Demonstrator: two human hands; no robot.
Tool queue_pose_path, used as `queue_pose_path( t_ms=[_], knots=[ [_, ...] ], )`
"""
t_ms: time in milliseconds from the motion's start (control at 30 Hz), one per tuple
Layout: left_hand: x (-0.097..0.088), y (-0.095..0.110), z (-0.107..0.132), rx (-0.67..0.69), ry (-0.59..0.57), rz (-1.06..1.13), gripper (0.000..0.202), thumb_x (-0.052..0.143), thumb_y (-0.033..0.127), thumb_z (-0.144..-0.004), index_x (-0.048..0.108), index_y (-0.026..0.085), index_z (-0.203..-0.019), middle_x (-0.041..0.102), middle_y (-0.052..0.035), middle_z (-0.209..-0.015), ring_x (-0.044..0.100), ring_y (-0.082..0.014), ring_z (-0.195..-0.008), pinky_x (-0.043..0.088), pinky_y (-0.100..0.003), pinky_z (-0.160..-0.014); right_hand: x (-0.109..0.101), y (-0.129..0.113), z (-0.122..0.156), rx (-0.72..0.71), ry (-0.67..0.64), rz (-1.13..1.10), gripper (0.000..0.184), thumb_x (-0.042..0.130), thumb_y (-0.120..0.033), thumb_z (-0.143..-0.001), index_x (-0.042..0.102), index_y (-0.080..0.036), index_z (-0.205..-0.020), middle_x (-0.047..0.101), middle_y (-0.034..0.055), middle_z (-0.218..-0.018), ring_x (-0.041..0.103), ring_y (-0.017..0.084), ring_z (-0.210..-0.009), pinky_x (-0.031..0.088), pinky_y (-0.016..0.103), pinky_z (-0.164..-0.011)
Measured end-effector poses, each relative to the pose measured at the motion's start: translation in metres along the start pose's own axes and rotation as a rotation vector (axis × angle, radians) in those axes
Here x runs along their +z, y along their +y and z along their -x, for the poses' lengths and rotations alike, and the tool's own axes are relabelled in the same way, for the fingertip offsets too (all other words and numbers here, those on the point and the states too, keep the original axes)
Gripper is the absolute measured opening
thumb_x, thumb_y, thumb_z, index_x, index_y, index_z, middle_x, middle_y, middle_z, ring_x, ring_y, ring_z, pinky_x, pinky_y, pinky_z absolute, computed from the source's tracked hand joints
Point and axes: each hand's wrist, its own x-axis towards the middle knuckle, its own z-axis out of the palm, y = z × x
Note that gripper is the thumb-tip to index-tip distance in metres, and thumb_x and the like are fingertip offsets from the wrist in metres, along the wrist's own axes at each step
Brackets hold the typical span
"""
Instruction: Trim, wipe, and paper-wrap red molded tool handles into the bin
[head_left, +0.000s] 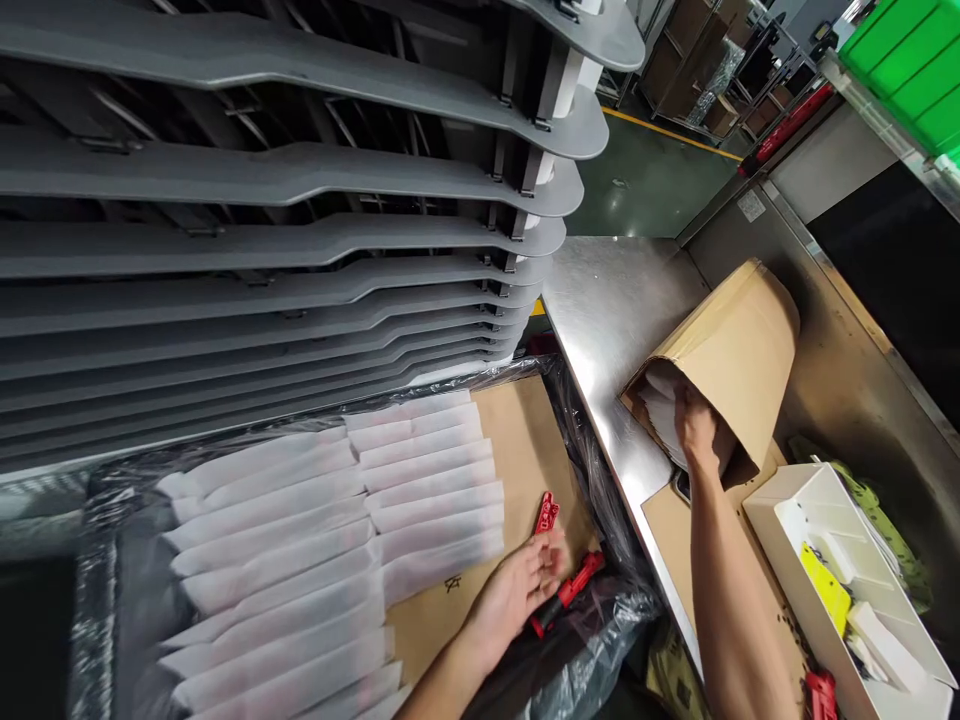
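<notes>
My left hand point(519, 580) is held above a cardboard sheet point(517, 430), fingers apart and slightly curled, with nothing plainly in it. Just beyond its fingertips is a red part with small holes point(547, 512). Beside the hand lies a red and black part point(571, 592). My right hand point(696, 428) reaches into the mouth of a tilted cardboard box point(739, 340), against white sheets or sleeves point(664, 415). Its fingertips are hidden in there, so their grip is unclear. White translucent sleeves point(285, 530), some showing red inside, lie in overlapping rows on the left.
A stack of grey panels point(300, 170) rises behind the sleeves. Black plastic film point(577, 440) lines the bin's edge. The box rests on a steel bench point(607, 300). A white tray point(885, 600) holds a yellow item point(825, 588). A green crate point(907, 70) sits upper right.
</notes>
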Motion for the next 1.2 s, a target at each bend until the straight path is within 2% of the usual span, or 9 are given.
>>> queue_pose_path(
  t_ms=[167,267,400,500,600,767,900,1033,1200],
  knots=[
    [0.038,0.043,-0.011,0.019,-0.152,-0.173,0.047,0.051,0.047,-0.096,0.073,0.007,-0.107,0.075,-0.0189,-0.107,0.070,-0.0216,-0.086,0.054,-0.028,-0.073,-0.002,-0.031,0.083,-0.234,-0.022,-0.059,0.033,0.053,-0.045,-0.095,0.070,-0.023,-0.078,0.065,0.0058,-0.086,0.053,0.021,-0.086,0.044,0.037,-0.081],
    [0.046,0.051,-0.026,0.012,-0.103,-0.176,0.029,0.071,0.029,-0.085,0.073,0.005,-0.101,0.078,-0.0171,-0.088,0.071,-0.0237,-0.072,0.054,-0.030,-0.065,0.006,-0.044,0.135,-0.290,-0.214,-0.160,0.028,0.052,-0.039,-0.098,0.071,-0.024,-0.085,0.067,0.0040,-0.087,0.055,0.019,-0.086,0.045,0.034,-0.081],
    [0.038,0.054,-0.046,0.125,0.054,-0.098,0.020,0.066,0.009,-0.085,0.071,0.007,-0.104,0.078,-0.0091,-0.077,0.070,-0.0184,-0.062,0.055,-0.027,-0.065,0.032,-0.045,0.192,0.149,-0.419,-0.005,0.035,0.040,-0.038,-0.102,0.065,-0.021,-0.118,0.069,0.0088,-0.115,0.062,0.019,-0.107,0.047,0.031,-0.090],
    [0.028,0.060,-0.054,0.193,0.139,-0.037,0.025,0.058,0.008,-0.090,0.068,0.007,-0.113,0.078,-0.0077,-0.080,0.073,-0.0173,-0.067,0.057,-0.026,-0.070,0.062,-0.047,0.233,0.436,-0.654,0.195,0.031,0.051,-0.038,-0.098,0.070,-0.017,-0.107,0.074,0.0127,-0.102,0.071,0.025,-0.096,0.050,0.030,-0.077],
    [0.023,0.066,-0.056,0.242,0.188,-0.003,0.028,0.056,0.005,-0.090,0.067,0.008,-0.115,0.078,-0.0059,-0.079,0.073,-0.0155,-0.066,0.058,-0.024,-0.071,0.096,-0.056,0.268,0.509,-0.772,0.266,0.027,0.072,-0.040,-0.084,0.072,-0.013,-0.086,0.075,0.0172,-0.087,0.073,0.032,-0.087,0.051,0.033,-0.071],
    [0.022,0.063,-0.058,0.284,0.219,-0.018,0.019,0.059,0.000,-0.086,0.070,0.010,-0.099,0.077,-0.0048,-0.074,0.071,-0.0135,-0.062,0.057,-0.020,-0.064,0.128,-0.064,0.291,0.585,-0.786,0.303,0.024,0.071,-0.032,-0.085,0.070,-0.010,-0.094,0.074,0.0196,-0.096,0.073,0.031,-0.092,0.052,0.035,-0.076],
    [0.023,0.056,-0.065,0.335,0.247,-0.057,0.012,0.062,0.002,-0.085,0.068,0.012,-0.082,0.075,-0.0042,-0.070,0.069,-0.0125,-0.059,0.056,-0.020,-0.060,0.110,-0.057,0.294,0.612,-0.722,0.248,0.025,0.063,-0.037,-0.089,0.072,-0.013,-0.091,0.075,0.0166,-0.089,0.073,0.029,-0.087,0.052,0.032,-0.069],
    [0.021,0.049,-0.077,0.409,0.275,-0.108,0.007,0.073,0.007,-0.079,0.068,0.011,-0.077,0.074,-0.0041,-0.067,0.067,-0.0116,-0.057,0.053,-0.019,-0.056,0.057,-0.053,0.303,0.596,-0.607,0.180,0.032,0.055,-0.042,-0.094,0.071,-0.017,-0.106,0.077,0.0111,-0.089,0.074,0.025,-0.085,0.052,0.028,-0.071],
    [0.020,0.037,-0.086,0.477,0.264,-0.177,0.024,0.087,0.024,-0.066,0.069,0.010,-0.074,0.073,-0.0038,-0.065,0.066,-0.0127,-0.058,0.051,-0.020,-0.058,0.009,-0.059,0.310,0.523,-0.394,0.161,0.040,0.061,-0.046,-0.090,0.071,-0.015,-0.113,0.076,0.0081,-0.077,0.074,0.025,-0.069,0.052,0.030,-0.062]
  ],
)
